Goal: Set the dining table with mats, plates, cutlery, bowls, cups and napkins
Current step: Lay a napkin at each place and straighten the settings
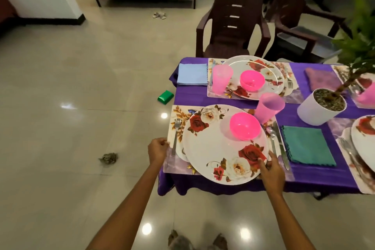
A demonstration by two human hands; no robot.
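**Table nearly laid, last place being straightened**

At the near corner of the table, the setting in hand looked complete. The left hand (157, 148) pinched the edge of the floral mat (178, 113) at about nine o'clock from the near plate (221, 148), fingers curled on it. The right hand (271, 169) gripped that plate's rim at about four o'clock, thumb on top. The two hands stood well apart, one on each side.

On the plate sat a pink bowl (244, 126), with a pink cup (267, 107) at one o'clock. A fork (176, 134) lay on the mat at nine o'clock; a spoon and knife (281, 144) lay at three, and a teal napkin (308, 145) just beyond them.

The far setting at twelve o'clock had its mat, plate (263, 73), bowl, cup, cutlery and a blue napkin (191, 74). Two more places to the right were cut off by the frame (a potted plant (320, 107) hid part of one), so I could not tell whether they were finished. My guess was that only small squaring-up remained.
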